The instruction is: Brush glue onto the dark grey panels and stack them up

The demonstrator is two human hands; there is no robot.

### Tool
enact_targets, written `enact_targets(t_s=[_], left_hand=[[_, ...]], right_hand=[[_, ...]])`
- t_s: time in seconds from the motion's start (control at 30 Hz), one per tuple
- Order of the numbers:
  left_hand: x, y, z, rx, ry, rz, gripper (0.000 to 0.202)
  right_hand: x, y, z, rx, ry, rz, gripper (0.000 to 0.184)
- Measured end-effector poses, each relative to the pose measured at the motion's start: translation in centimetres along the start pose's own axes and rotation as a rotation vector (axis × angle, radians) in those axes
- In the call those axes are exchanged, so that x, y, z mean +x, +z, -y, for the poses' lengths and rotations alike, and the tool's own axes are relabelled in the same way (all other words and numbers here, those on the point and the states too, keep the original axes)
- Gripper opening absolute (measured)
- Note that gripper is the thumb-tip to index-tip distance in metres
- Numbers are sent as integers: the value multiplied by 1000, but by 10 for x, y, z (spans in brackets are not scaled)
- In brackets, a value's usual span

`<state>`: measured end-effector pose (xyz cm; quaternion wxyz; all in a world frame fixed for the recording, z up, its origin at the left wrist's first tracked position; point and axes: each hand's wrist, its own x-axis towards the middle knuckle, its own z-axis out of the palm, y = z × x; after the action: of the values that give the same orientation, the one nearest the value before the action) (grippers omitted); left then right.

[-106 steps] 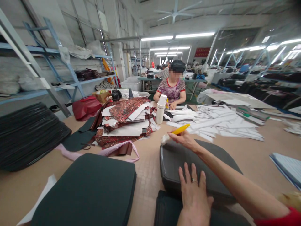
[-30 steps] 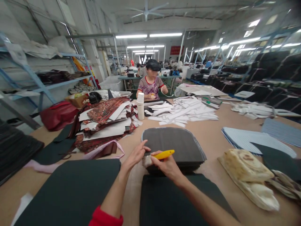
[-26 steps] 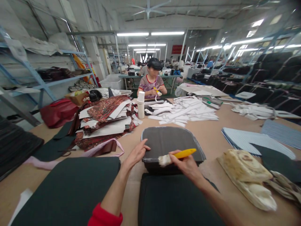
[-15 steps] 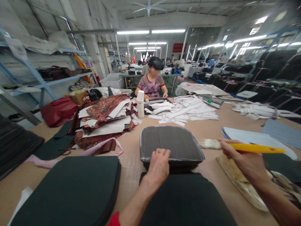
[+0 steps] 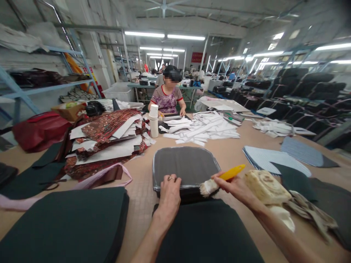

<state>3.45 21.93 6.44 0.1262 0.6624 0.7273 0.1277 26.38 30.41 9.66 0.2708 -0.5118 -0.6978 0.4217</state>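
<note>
Centre frame, on the tan worktable [image 5: 236, 149], the left hand [image 5: 170, 193] lies open and flat on a stack of dark grey rounded panels [image 5: 186, 164]. The right hand [image 5: 233, 184] grips a yellow-handled brush [image 5: 222, 177], its bristles touching the stack's near edge. Upper left, the contents of an open cardboard box [image 5: 67, 110] are unclear.

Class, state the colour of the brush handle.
Yellow: the brush handle shows best in the head view.

Stack [image 5: 186, 164] of dark grey, round-cornered panels is lying flat on the desk [image 5: 236, 146]; yellow-handled brush [image 5: 208, 186] is slanting, its pale bristles touching the stack's near right edge.
</note>
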Motion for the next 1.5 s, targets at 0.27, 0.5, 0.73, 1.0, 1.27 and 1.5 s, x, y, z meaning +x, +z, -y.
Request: enact_targets(t_s=[0.27, 0.5, 0.73, 1.0, 1.27, 1.5], left_hand=[[-7, 1, -20, 33, 31, 28, 42], [-12, 2, -29, 5, 30, 75, 40], [-12, 7, -26, -71, -22, 111, 41], [-10, 1, -23, -146, -28, 153, 40], [-5, 4, -23, -100, -40, 200, 51], [5, 4, -20, -8, -95, 90, 36]], right_hand=[[14, -63, -33, -83, 70, -382, 42], [65, 63, 64, 231, -241, 280, 37], [103, 164, 91, 141, -374, 762, 28], [192, 172, 80, 153, -363, 83, 40], [203, 136, 60, -20, -354, -24, 19], [179, 18, 39, -150, -250, -360, 18]])
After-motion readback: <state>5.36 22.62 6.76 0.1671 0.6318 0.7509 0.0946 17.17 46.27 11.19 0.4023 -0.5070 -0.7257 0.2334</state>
